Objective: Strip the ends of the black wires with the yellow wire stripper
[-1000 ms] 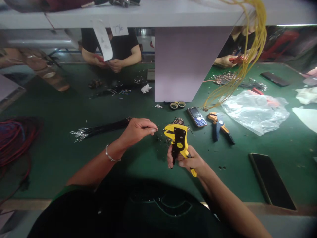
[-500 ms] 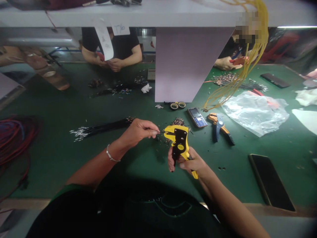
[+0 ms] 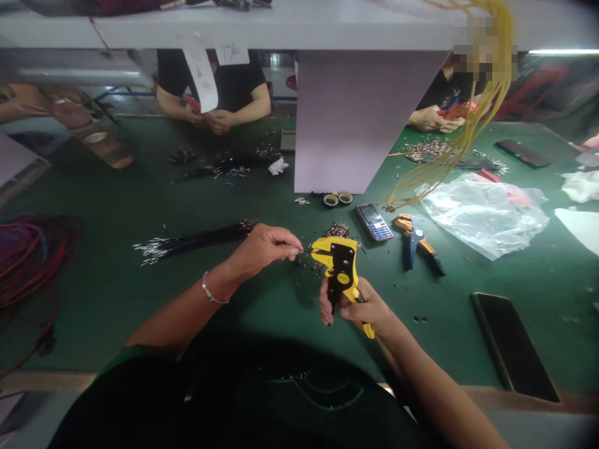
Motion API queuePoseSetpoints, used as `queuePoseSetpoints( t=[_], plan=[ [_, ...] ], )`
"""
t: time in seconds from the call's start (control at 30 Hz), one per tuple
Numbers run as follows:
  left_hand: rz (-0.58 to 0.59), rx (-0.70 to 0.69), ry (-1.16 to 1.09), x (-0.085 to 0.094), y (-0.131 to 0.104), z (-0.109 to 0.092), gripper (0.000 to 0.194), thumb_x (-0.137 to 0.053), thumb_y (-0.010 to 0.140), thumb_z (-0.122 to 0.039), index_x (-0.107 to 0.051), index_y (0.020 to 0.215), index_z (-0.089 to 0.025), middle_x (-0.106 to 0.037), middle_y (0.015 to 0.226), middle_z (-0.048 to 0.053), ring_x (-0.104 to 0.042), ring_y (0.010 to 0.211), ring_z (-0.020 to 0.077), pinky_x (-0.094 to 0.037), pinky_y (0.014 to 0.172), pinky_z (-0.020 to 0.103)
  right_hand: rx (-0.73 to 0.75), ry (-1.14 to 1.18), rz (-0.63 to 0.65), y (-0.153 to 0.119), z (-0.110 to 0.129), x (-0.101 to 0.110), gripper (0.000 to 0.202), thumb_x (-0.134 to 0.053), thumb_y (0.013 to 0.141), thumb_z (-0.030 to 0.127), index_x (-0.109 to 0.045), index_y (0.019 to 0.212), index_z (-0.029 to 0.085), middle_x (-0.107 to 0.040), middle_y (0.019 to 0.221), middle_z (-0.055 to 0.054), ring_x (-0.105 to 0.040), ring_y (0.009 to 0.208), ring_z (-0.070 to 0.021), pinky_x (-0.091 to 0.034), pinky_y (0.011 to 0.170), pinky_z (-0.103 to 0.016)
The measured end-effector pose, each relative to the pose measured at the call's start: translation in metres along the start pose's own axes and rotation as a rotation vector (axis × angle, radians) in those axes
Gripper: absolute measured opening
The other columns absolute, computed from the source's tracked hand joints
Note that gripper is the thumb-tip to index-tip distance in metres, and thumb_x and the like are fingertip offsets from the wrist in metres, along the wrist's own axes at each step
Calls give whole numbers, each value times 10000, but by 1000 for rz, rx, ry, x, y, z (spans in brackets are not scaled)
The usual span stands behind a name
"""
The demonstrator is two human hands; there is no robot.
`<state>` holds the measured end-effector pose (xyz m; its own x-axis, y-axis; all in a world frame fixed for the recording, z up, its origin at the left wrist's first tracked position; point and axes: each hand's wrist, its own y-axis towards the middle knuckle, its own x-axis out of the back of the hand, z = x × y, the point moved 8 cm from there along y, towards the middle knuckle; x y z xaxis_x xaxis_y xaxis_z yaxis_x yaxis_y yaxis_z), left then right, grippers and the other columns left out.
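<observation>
Between thumb and fingers, my left hand [image 3: 269,251] pinches a thin black wire [image 3: 307,251]. The wire's free end lies at the jaws of a yellow and black wire stripper [image 3: 340,265]; how deep it sits between them I cannot tell. My right hand [image 3: 362,304] is wrapped around the stripper's handles, holding it upright with the jaws toward the left. Behind the tool lies a small heap of short copper-coloured pieces [image 3: 339,231]. A bundle of black wires [image 3: 196,239] with silvery ends at its left lies beyond my left forearm.
Right of the stripper lie a keypad phone [image 3: 374,222], an orange and blue wire stripper [image 3: 416,243], a plastic bag [image 3: 486,215] and a smartphone [image 3: 515,346]. Red cables [image 3: 32,268] are coiled at left. Yellow wires [image 3: 468,143] hang from the shelf [image 3: 327,34]. Co-workers' hands [image 3: 218,120] show across the table.
Both hands keep nearly the same pose, the wire still at the stripper's jaws. The whole view has shifted slightly.
</observation>
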<state>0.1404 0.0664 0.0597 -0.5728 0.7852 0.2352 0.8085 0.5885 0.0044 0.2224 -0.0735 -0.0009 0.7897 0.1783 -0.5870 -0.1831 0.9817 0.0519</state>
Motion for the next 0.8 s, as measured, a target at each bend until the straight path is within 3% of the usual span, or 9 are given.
queuePoseSetpoints(
  t=[0.8],
  plan=[
    [-17, 93, -92, -1, 0, 11, 64, -700, 669, -199, -725, 709, -156, -642, 577, 13, -546, 542, 92, -429, 512, 224, -12, 41, 23, 0, -2, -1, 346, -715, 633, 165, -617, 961, 112, -629, 720, -30, -589, 601, -157, -520, 606, -360]
  ],
)
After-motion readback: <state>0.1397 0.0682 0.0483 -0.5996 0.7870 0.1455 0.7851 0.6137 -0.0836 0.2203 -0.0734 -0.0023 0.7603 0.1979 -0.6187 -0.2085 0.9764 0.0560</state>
